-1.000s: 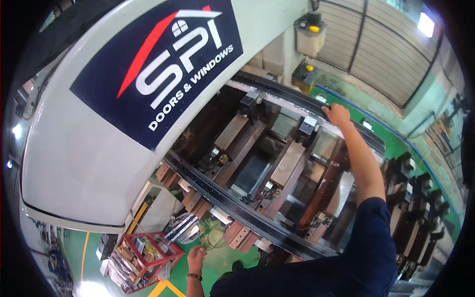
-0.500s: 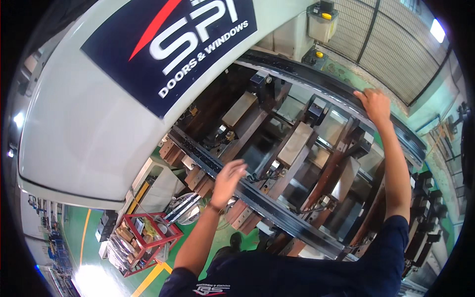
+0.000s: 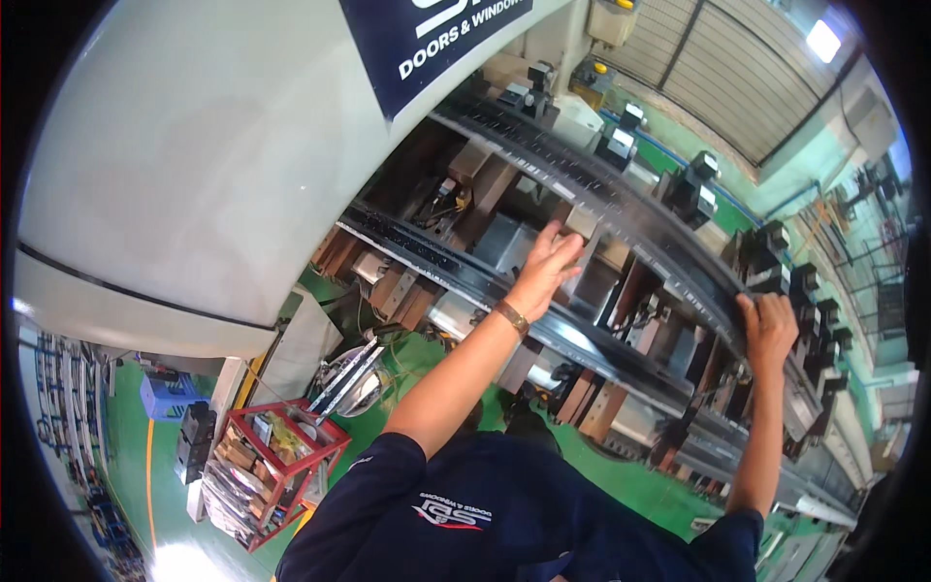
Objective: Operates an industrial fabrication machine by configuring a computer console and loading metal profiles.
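A long dark window-frame profile (image 3: 621,209) with white specks lies slantwise across the machine bed. My right hand (image 3: 769,330) is closed over this profile toward its right end, fingers on the far edge. My left hand (image 3: 548,272), wearing a wristband, hovers between this profile and a second, nearer dark profile (image 3: 592,344). Its fingers are apart and bent a little, with nothing in them. The nearer profile runs roughly alongside the first, below my left hand. Between the two show the machine's brown support bars and metal blocks (image 3: 465,160).
The large white machine housing (image 3: 184,165) fills the left. Several black clamps (image 3: 693,189) stand beyond the far profile, before a mesh fence (image 3: 747,68). At lower left are a red cart (image 3: 281,466) with offcuts and a blue crate (image 3: 175,396) on the green floor.
The far profile has come closer to me with my right hand on it, baring the clamps behind it. My left hand has moved right and forward from the nearer profile. The view has shifted.
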`<state>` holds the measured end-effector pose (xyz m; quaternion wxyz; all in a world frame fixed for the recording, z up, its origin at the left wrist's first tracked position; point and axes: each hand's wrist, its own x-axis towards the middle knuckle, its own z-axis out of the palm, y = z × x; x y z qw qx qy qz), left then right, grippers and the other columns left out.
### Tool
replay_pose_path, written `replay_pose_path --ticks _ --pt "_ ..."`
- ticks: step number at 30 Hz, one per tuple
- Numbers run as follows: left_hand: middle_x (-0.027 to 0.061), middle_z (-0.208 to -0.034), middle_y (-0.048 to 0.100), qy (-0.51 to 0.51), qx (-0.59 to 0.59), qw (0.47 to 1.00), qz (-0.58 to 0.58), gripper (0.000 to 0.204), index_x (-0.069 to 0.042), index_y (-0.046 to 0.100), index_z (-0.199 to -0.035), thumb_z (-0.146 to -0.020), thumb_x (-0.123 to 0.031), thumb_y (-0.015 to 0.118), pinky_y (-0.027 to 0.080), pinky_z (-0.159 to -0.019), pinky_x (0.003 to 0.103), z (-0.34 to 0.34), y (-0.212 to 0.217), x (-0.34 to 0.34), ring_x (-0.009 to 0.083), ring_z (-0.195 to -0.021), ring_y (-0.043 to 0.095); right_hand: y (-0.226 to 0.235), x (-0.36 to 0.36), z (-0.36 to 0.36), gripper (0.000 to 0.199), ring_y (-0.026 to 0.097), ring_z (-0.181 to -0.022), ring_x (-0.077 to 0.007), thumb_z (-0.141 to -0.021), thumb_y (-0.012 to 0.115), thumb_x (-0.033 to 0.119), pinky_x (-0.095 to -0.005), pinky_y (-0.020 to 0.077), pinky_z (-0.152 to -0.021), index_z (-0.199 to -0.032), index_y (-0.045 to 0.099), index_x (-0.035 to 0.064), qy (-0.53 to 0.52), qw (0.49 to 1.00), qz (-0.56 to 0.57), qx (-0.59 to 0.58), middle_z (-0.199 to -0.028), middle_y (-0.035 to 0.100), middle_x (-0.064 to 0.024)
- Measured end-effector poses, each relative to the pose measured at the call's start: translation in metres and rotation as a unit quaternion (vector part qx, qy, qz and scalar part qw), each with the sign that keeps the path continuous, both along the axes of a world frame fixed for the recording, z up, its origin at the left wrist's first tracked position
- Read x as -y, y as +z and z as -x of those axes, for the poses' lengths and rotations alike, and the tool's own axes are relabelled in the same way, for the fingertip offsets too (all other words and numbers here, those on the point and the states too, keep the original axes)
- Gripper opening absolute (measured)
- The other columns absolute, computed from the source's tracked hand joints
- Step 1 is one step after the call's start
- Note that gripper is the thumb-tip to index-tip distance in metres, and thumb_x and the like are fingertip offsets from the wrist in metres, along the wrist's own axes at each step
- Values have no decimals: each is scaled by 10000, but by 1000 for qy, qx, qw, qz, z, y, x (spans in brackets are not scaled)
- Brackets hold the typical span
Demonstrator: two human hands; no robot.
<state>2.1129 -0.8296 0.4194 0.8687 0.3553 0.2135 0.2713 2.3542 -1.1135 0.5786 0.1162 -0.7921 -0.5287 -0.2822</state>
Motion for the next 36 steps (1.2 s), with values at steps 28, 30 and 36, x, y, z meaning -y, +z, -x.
replay_pose_path --ticks 28,30,36 --pt "146 -1268 616 42 -171 977 120 519 -77 567 -1195 -955 -524 677 443 -1064 467 272 -144 -43 315 -1225 584 -258 -24 215 304 569 -792 -349 -782 841 255 -464 440 -687 -813 580 101 72 956 -101 -265 -805 567 -100" --pt "143 -1310 604 32 -144 985 91 535 -76 548 -1279 -973 -500 660 403 -1121 472 277 -152 -43 314 -1255 573 -256 -26 218 262 569 -816 -350 -804 816 201 -463 433 -707 -832 574 104 37 952 -138 -270 -817 564 -101" --pt "169 -1512 500 158 -279 941 -110 615 -7 471 -1496 -1015 -356 630 339 -1197 460 240 -136 50 293 -1386 493 -225 84 225 193 590 -964 -354 -867 734 194 -459 458 -834 -978 629 77 -88 923 -197 -318 -967 604 -132"
